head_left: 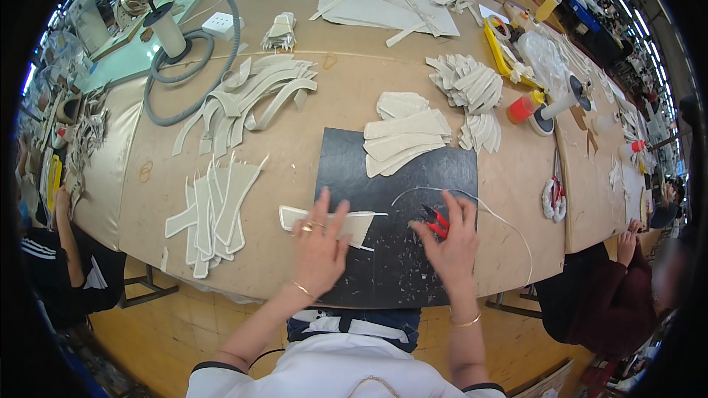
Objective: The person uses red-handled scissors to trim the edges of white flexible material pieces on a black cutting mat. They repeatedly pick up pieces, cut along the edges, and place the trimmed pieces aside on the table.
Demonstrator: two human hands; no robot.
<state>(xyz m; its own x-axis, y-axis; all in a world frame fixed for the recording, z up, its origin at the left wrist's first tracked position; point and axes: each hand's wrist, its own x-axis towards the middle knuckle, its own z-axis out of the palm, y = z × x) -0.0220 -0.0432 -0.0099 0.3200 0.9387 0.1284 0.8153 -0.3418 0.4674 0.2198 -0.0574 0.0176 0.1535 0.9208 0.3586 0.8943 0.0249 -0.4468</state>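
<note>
My left hand (322, 245) rests with its fingers spread over a pale fabric piece edged in white piping (358, 227). Loose piping ends stick out past its right side onto the black cutting mat (346, 155). My right hand (451, 239) is stretched out over the mat, thumb and fingers apart. Red-handled snips (436, 222) lie between that thumb and index finger, their dark tips pointing away from me; no closed grip on them shows. A thin white cord (509, 227) curves past the right fingertips and runs down the right side of the table.
Piped pieces (214, 210) are heaped at left, curved strips (254, 96) beyond them. Stacked pale pieces (405, 136) overlap the mat's far edge. Farther right are a red bottle (522, 107), a thread spool (560, 107) and scissors (554, 195). Other people work around the table.
</note>
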